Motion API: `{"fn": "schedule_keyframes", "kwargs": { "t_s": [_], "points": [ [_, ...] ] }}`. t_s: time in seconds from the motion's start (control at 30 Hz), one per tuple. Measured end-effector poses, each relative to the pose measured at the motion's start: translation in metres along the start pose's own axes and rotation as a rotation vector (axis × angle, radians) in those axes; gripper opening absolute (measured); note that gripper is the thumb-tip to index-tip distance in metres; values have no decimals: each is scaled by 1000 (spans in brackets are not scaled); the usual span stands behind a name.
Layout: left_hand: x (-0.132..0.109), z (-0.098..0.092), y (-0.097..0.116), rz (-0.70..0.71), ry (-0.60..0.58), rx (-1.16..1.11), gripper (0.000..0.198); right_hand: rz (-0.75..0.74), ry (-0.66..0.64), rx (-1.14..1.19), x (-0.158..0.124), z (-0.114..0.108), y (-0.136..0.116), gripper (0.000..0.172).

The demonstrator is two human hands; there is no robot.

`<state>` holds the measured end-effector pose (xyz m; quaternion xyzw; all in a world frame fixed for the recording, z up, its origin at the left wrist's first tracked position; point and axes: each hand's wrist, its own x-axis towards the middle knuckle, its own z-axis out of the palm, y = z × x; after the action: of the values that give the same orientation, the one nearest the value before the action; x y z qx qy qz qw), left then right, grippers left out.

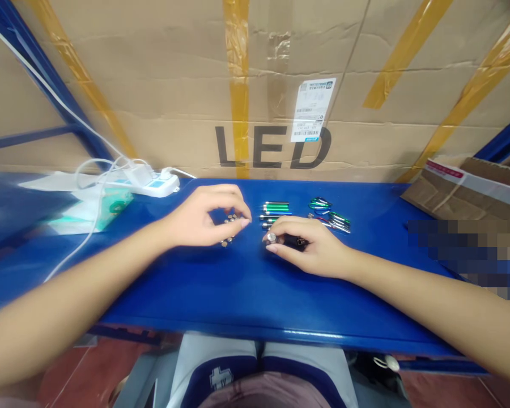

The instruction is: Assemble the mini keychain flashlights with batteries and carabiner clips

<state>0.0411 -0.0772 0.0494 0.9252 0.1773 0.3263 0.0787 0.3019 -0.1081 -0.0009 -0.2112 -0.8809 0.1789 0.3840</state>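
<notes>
My left hand (208, 215) is closed, thumb and fingertips pinched together over the blue table. Whatever lies between those fingertips is too small to make out. Beneath and behind its thumb is a small pile of round metal button cells (225, 242), partly covered by the hand. My right hand (312, 243) grips a small tube with a round silver end (272, 238), pointed toward my left hand; its dark body is mostly hidden in the fingers. Just behind the right hand lies a row of slim green, black and blue metal tubes (276, 208).
Green, blue and red metallic clips (339, 221) lie right of the tubes. A white power strip (157, 184) with cables and a tissue pack (114, 208) sit at left. A large cardboard box (174, 102) stands behind the table (238, 294); an open carton (463, 187) is at right.
</notes>
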Motion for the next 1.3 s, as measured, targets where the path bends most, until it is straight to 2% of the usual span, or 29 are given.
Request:
{"fn": "schedule_keyframes", "kwargs": {
  "t_s": [0.07,0.23,0.37,0.6,0.77,0.93,1.07,1.17,1.3],
  "points": [
    [-3,-12,-13,-65,-145,57,8,13,3,1,0,0,1,7],
    [-8,-24,-37,-183,-320,116,11,-1,-11,3,0,0,1,6],
    [-7,-19,-39,-217,-373,22,14,-8,-11,5,-1,-1,1,6],
    [-8,-10,-42,-190,-436,-36,14,-3,-20,7,0,-1,1,7],
    [-7,-5,-38,-246,-365,-86,18,-5,-23,9,1,0,0,7],
    [0,4,-13,-315,-220,-206,21,-14,-28,-5,1,1,0,6],
    [5,16,6,-379,-118,-401,18,-33,-27,-8,2,2,1,6],
    [7,27,14,-428,-91,-497,18,-47,-25,-20,2,3,2,3],
    [7,34,18,-434,-73,-512,18,-49,-33,-33,2,4,2,6]
  ]
}}
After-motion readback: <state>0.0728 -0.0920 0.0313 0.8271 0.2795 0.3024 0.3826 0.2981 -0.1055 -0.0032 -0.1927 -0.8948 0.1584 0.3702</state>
